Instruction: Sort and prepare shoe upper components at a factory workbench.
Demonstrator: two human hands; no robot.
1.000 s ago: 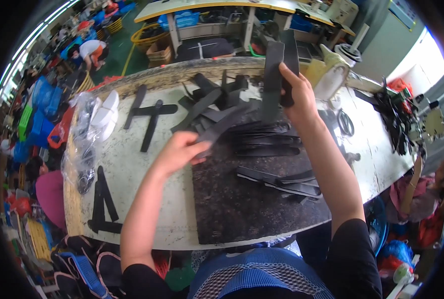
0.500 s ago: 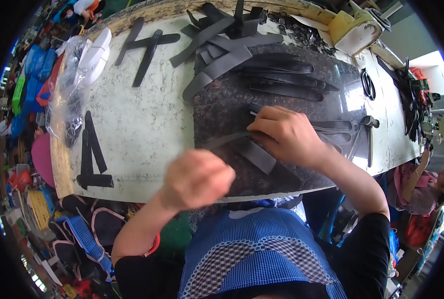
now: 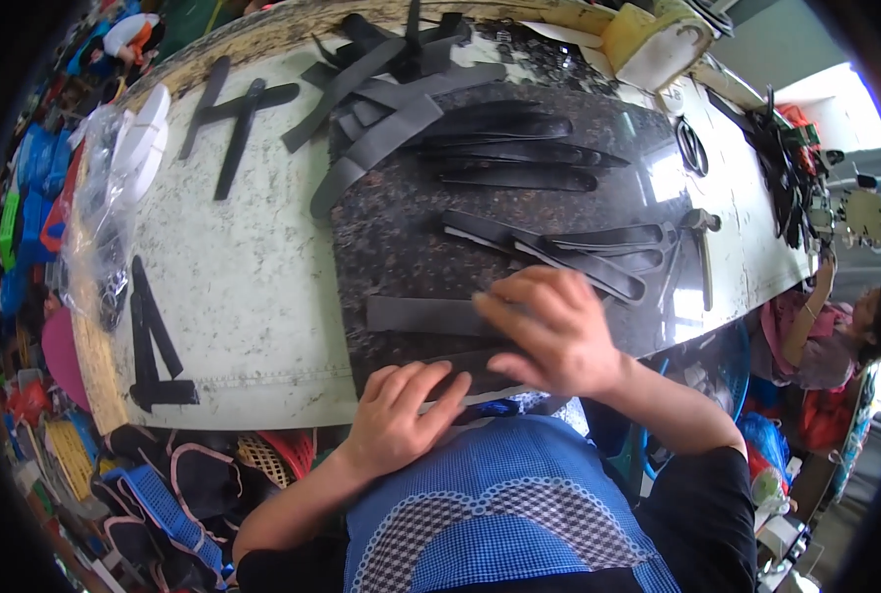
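Observation:
A flat dark grey strip (image 3: 416, 314) lies across the dark speckled slab (image 3: 391, 252) in front of me. My right hand (image 3: 564, 331) is over its right end, fingers apart and slightly blurred; whether they touch it I cannot tell. Nearer to me, a second, darker strip (image 3: 450, 364) runs along the slab's front edge, partly covered by my hands. My left hand (image 3: 401, 415) rests at that edge with its fingers spread against the darker strip. Beyond my right hand are several black strips with pale edges (image 3: 579, 257), some bent into loops.
Black strips (image 3: 519, 153) lie farther back on the slab, beside a heap of grey strips (image 3: 391, 89). A hammer (image 3: 702, 222) stands out at the right. Dark strips (image 3: 154, 346) and clear plastic film (image 3: 99, 217) lie at the left. Another person (image 3: 806, 336) sits at the far right.
My left hand has come down from a raised, blurred fist to the slab's front edge, its fingers now spread. My right hand has opened and moved nearer me. The grey strip now lies flat.

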